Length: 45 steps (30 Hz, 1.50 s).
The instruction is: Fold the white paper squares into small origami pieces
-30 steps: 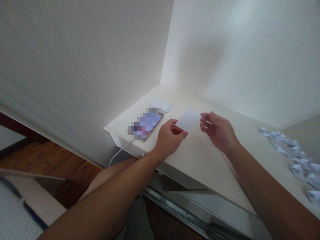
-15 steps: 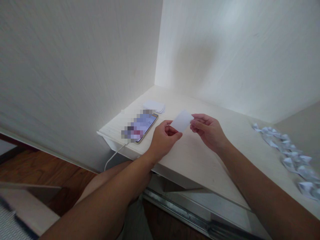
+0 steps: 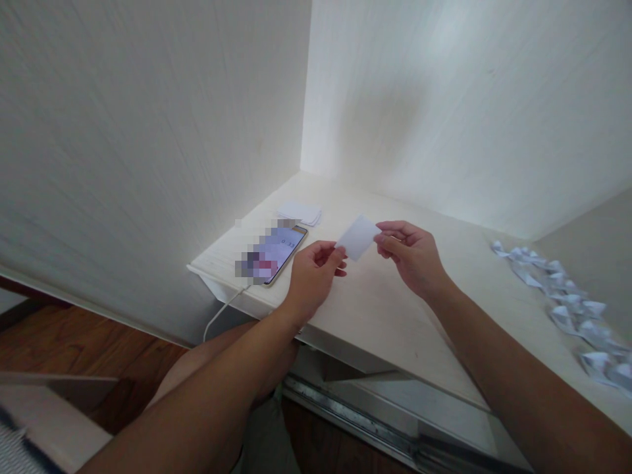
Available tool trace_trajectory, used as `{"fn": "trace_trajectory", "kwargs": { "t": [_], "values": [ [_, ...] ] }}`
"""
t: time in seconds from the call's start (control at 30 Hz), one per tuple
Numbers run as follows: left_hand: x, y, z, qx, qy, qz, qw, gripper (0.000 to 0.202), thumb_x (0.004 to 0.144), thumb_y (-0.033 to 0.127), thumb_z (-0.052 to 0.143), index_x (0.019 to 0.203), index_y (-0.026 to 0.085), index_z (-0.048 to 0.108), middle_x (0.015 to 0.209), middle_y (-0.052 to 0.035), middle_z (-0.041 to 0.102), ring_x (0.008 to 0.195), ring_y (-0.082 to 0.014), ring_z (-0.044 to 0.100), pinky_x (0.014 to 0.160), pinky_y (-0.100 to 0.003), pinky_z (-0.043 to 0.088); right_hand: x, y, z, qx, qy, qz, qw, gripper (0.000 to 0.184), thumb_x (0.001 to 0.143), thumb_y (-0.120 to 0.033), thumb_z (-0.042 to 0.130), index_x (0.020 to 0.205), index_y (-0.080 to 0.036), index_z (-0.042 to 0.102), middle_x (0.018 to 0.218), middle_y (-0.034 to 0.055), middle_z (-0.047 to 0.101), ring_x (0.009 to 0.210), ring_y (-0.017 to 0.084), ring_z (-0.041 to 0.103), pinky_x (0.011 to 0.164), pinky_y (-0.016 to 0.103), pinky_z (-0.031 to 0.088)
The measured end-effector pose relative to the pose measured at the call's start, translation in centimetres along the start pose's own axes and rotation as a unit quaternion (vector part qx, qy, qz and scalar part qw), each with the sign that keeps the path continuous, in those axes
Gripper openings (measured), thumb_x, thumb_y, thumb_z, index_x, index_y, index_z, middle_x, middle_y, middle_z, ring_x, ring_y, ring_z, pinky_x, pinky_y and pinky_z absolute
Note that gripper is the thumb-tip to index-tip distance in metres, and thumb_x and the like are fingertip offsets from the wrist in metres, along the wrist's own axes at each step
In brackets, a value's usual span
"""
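A small white piece of paper [image 3: 358, 238] is held flat and slightly tilted above the desk, between both hands. My left hand [image 3: 317, 271] pinches its left corner between thumb and fingers. At the opposite corner, my right hand [image 3: 407, 250] grips the paper with thumb and index finger. Behind my left hand lies a short stack of white paper pieces [image 3: 299, 212]. A phone [image 3: 279, 253] with its screen lit rests to the left of that hand, partly blurred out.
The white desk [image 3: 375, 316] meets walls at the left and back. Several folded white paper pieces [image 3: 563, 289] lie in rows along the right side. A white cable [image 3: 222, 311] runs from the phone over the front edge. Below is an open shelf with a metal rail [image 3: 345, 411].
My left hand's grip has shifted, its thumb now up on the paper's corner with the other fingers underneath. My right hand keeps its pinch. The whole view has moved slightly.
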<state>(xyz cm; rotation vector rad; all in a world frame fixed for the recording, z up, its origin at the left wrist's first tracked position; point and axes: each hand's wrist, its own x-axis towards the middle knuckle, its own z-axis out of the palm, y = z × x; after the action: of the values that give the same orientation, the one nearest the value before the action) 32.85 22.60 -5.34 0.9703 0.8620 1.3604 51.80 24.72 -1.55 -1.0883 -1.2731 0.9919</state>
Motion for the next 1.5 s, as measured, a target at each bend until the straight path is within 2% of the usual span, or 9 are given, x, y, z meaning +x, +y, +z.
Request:
{"fn": "trace_trajectory", "kwargs": {
  "t": [0.63,0.9,1.1,1.3,1.5],
  "values": [
    [-0.05,-0.17,0.05,-0.013,0.001,-0.004,1.000,0.032,0.076,0.043,0.081,0.086,0.015,0.069,0.075,-0.0030,0.070,0.067,-0.0135,0.066,0.060,-0.026,0.058,-0.35,-0.57,0.43,0.006,-0.002,-0.002,1.000,0.027,0.067,-0.032,0.090,0.088,-0.022,0.077,0.069,-0.0011,0.070,0.059,0.012,0.058,0.055,0.028,0.041],
    [-0.02,-0.21,0.03,0.006,0.005,0.011,1.000,0.028,0.080,0.042,0.077,0.085,0.016,0.068,0.073,-0.0016,0.067,0.068,-0.0131,0.064,0.061,-0.025,0.058,-0.41,-0.45,0.30,0.010,-0.033,0.001,0.999,0.028,0.067,-0.031,0.091,0.091,-0.023,0.079,0.076,-0.0002,0.072,0.064,0.012,0.058,0.056,0.027,0.042],
    [-0.17,0.07,0.14,0.045,-0.029,0.009,0.999,0.024,0.076,0.037,0.080,0.079,0.015,0.070,0.072,-0.0022,0.068,0.065,-0.0130,0.063,0.058,-0.025,0.058,-0.37,-0.31,0.31,0.021,-0.008,-0.011,1.000,0.029,0.066,-0.031,0.093,0.090,-0.024,0.078,0.079,0.0003,0.073,0.073,0.015,0.066,0.070,0.031,0.053],
    [-0.15,0.03,0.10,0.056,-0.024,0.017,0.998,0.024,0.079,0.038,0.076,0.081,0.015,0.069,0.072,-0.0011,0.067,0.065,-0.0123,0.063,0.059,-0.024,0.058,-0.34,-0.11,0.12,0.032,-0.018,-0.014,0.999,0.028,0.066,-0.026,0.093,0.090,-0.025,0.080,0.081,-0.0008,0.074,0.074,0.013,0.066,0.074,0.029,0.054],
    [-0.24,0.06,0.17,0.062,-0.028,0.020,0.997,0.028,0.077,0.040,0.080,0.081,0.015,0.069,0.074,-0.0018,0.069,0.063,-0.0124,0.062,0.056,-0.024,0.057,-0.17,0.10,0.11,0.045,-0.030,-0.021,0.998,0.028,0.067,-0.027,0.093,0.092,-0.024,0.080,0.083,0.0003,0.076,0.075,0.012,0.067,0.074,0.028,0.053]
  ]
}}
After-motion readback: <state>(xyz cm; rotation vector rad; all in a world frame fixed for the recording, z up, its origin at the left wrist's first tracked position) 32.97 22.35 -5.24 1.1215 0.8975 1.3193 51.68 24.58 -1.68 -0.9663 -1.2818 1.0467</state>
